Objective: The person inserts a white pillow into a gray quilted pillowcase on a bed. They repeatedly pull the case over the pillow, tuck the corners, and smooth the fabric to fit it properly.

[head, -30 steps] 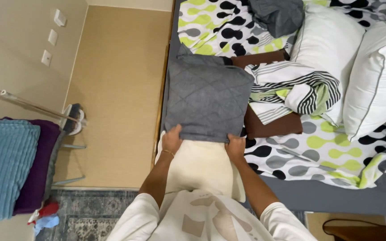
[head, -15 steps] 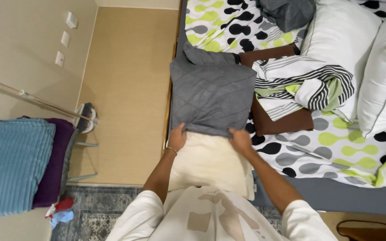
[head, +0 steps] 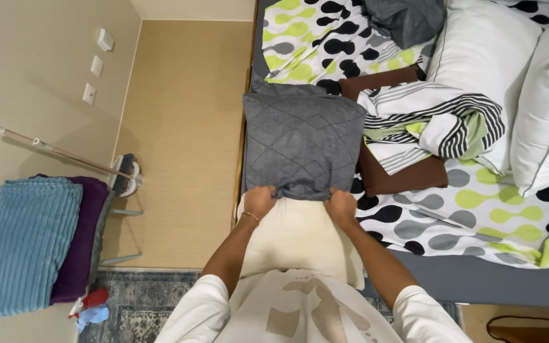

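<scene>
A grey quilted pillow cover [head: 303, 143] lies at the bed's near left edge, partly pulled over a cream pillow [head: 300, 238]. My left hand [head: 259, 201] grips the cover's open edge on the left side. My right hand [head: 341, 204] grips the same edge on the right side. The bare cream part of the pillow sticks out toward my body between my arms. Both hands are closed on the bunched grey fabric.
The bed carries a spotted green, black and white sheet [head: 478, 216], white pillows [head: 484, 51], a striped cloth [head: 436, 121] over a brown pillow [head: 401, 178], and another grey cover [head: 408, 19]. Left of it, blue [head: 23, 241] and purple [head: 81, 238] towels hang on a rack beside a broom [head: 122, 174].
The grey cover's edge has moved toward me along the cream pillow, with both hands still gripping it. The view has shifted slightly.
</scene>
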